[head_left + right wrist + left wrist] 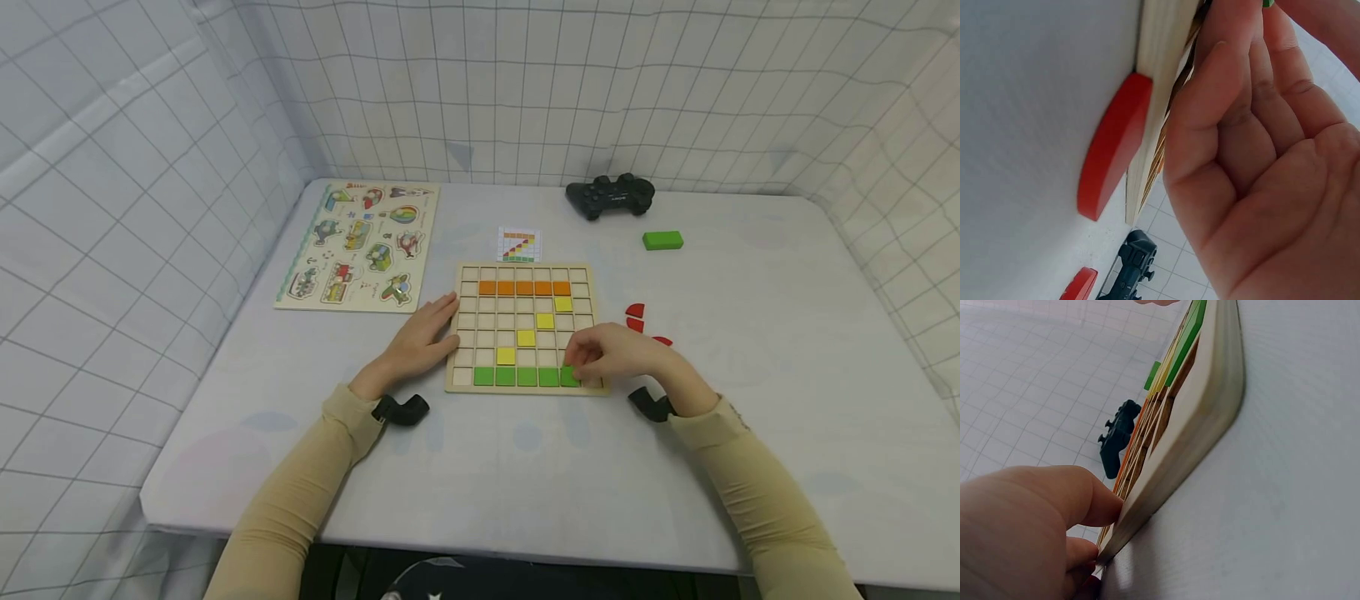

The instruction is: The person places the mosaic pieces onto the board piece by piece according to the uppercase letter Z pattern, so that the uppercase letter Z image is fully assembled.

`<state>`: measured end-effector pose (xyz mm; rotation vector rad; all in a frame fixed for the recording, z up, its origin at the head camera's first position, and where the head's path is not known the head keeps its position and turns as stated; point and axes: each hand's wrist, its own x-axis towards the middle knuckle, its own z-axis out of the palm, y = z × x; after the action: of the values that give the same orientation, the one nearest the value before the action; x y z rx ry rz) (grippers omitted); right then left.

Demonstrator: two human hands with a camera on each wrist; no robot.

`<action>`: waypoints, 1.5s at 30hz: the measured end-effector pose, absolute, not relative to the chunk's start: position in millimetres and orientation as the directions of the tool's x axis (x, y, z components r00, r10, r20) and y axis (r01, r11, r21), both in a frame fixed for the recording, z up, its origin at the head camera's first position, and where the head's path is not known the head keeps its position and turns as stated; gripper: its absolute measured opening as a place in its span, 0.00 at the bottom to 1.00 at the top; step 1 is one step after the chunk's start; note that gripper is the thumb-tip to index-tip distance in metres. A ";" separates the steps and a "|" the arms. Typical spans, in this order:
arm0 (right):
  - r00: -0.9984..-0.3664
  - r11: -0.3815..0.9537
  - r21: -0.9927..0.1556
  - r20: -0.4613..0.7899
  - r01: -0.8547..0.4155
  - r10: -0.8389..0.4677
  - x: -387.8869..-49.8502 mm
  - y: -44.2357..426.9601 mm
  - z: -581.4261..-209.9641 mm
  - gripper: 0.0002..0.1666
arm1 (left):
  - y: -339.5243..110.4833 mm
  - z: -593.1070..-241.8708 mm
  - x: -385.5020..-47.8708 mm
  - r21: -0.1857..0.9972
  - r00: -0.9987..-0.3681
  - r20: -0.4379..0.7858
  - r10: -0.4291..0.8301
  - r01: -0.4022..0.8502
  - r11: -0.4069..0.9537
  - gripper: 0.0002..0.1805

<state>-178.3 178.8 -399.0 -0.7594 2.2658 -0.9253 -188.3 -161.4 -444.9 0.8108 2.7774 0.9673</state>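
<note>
A wooden grid board (462, 377) lies on the table. It bears a row of orange square tiles (524, 288), a slanting line of yellow square tiles (526, 338) and a bottom row of green square tiles (506, 377). At the right end of that bottom row, my right hand (617, 350) pinches a green square tile (570, 377) between thumb and fingers. A bit of this tile's green shows at the top of the right wrist view. My left hand (420, 337) rests with fairly straight fingers against the board's left edge, its thumb (1100, 500) touching the rim.
Behind the board lies a small pattern card (519, 245). Red curved pieces (635, 310) lie right of it, one near my right wrist. Farther back are a green block (663, 241) and a black game controller (611, 196). A picture puzzle board (360, 250) lies at left.
</note>
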 end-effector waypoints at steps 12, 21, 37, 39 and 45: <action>-0.713 0.636 -0.715 -0.282 -0.290 -0.642 -176.5 177.7 -396.3 0.05 | -162.2 -447.5 -189.8 0.592 -0.855 0.086 0.512 0.457 0.663 0.34; -0.733 0.636 -0.726 -0.278 -0.263 -0.621 -183.2 186.4 -393.4 0.09 | -162.9 -446.6 -189.7 0.596 -0.853 0.092 0.514 0.461 0.658 0.34; -0.920 0.644 -0.756 -0.161 -0.118 -0.358 -204.8 246.1 -381.0 0.23 | -161.2 -443.8 -188.4 0.593 -0.856 0.078 0.512 0.453 0.666 0.34; -0.933 0.630 -0.770 -0.149 -0.099 -0.328 -206.0 248.7 -383.1 0.24 | -161.2 -443.6 -188.3 0.592 -0.855 0.079 0.512 0.454 0.666 0.35; -0.954 0.604 -0.793 -0.116 -0.079 -0.276 -209.8 253.9 -392.2 0.25 | -161.4 -444.3 -188.3 0.591 -0.855 0.084 0.512 0.456 0.665 0.34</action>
<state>-209.8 253.9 -392.2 -0.2929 2.6046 -1.2723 -188.3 -161.4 -444.3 0.8114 2.7844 0.9508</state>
